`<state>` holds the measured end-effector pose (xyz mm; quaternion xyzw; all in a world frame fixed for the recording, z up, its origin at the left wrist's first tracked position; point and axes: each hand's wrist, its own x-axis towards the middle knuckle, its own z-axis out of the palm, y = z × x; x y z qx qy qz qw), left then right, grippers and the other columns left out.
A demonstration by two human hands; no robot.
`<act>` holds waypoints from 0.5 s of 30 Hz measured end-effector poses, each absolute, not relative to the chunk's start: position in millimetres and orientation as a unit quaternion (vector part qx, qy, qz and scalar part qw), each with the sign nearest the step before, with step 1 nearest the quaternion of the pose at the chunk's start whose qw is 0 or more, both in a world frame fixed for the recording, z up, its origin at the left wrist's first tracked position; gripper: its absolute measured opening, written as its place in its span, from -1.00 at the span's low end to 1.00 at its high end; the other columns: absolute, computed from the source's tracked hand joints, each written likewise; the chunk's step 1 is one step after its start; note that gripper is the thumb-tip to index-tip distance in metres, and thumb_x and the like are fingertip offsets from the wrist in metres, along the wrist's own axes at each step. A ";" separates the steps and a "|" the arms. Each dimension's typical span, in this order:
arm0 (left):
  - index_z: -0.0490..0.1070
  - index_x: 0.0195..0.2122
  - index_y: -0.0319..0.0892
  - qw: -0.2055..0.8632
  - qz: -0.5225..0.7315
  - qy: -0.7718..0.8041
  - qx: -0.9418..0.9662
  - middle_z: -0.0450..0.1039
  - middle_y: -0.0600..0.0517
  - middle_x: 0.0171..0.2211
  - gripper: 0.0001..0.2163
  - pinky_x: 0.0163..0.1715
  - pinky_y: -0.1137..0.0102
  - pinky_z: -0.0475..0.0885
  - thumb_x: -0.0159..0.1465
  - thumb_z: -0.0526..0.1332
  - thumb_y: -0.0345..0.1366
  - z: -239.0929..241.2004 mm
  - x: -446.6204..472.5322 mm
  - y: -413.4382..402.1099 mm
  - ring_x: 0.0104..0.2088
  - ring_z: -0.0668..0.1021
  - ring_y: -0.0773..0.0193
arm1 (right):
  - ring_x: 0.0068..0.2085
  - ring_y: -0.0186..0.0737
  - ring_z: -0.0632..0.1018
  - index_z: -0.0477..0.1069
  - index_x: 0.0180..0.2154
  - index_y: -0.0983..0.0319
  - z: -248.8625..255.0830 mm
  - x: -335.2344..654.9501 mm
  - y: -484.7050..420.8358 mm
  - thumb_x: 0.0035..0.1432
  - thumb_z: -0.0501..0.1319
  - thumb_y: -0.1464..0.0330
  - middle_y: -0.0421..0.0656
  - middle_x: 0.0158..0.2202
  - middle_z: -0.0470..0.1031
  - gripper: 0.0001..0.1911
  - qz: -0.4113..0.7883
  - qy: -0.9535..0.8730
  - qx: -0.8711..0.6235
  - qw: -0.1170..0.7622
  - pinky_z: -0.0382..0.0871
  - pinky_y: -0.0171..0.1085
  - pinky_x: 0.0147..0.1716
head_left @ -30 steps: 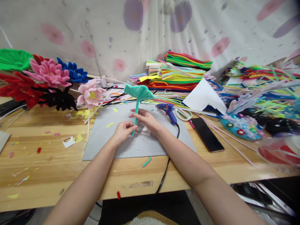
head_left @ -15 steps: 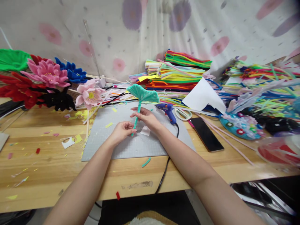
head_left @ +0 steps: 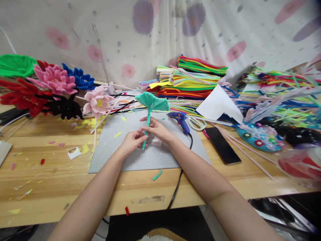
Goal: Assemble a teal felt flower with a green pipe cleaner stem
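Observation:
A teal fuzzy pipe-cleaner leaf (head_left: 152,101) stands upright on a wrapped stem, its fan-shaped top spread above my fingers. My left hand (head_left: 134,140) pinches the stem low down, with the stem's end poking out below. Just above it, my right hand (head_left: 156,129) grips the same stem from the right, and the fingers of both hands nearly meet. Both are held over a grey cutting mat (head_left: 112,164). A small pale paper piece (head_left: 156,141) lies on the mat by my right hand.
Right of my hands lie a blue glue gun (head_left: 179,121) with a black cord, scissors (head_left: 197,124) and a phone (head_left: 222,145). Pipe-cleaner bundles (head_left: 193,80) are piled behind. Fuzzy flowers (head_left: 54,80) stand at left. Scraps litter the wooden table (head_left: 55,187).
My left hand has slid slightly up the stem towards my right hand, so more of the stem's lower end shows. The view has shifted a little.

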<state>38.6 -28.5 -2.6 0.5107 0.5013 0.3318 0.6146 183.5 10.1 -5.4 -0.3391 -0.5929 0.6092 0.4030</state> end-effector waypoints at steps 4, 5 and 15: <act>0.31 -0.54 -0.25 0.612 0.358 0.494 0.503 0.35 0.10 -0.63 -0.63 -0.61 0.45 0.37 -0.14 0.33 -0.03 -8.2 40.6 -27.6 -0.66 0.41 0.43 | -0.57 -0.40 0.40 0.20 -0.08 0.20 -9.0 180.0 10.2 -0.04 0.22 0.28 -0.29 -0.52 0.44 -0.56 0.623 -0.596 -0.326 0.388 0.27 -0.40 -0.57; 0.31 -0.55 -0.25 0.612 0.361 0.496 0.500 0.35 0.10 -0.65 -0.63 -0.61 0.46 0.36 -0.14 0.33 -0.04 -9.3 41.2 -27.6 -0.67 0.40 0.43 | -0.57 -0.39 0.41 0.19 -0.09 0.19 -9.6 179.1 9.8 -0.04 0.22 0.27 -0.29 -0.52 0.44 -0.55 0.617 -0.599 -0.328 0.391 0.28 -0.39 -0.57; 0.25 -0.50 -0.22 0.614 0.343 0.481 0.524 0.32 0.14 -0.60 -0.68 -0.64 0.51 0.34 -0.03 0.27 -0.06 -5.4 45.2 -32.2 -0.65 0.37 0.47 | -0.48 -0.39 0.45 0.14 -0.14 0.18 -5.0 180.3 8.5 -0.01 0.21 0.29 -0.18 -0.35 0.52 -0.62 0.577 -0.613 -0.353 0.408 0.28 -0.42 -0.54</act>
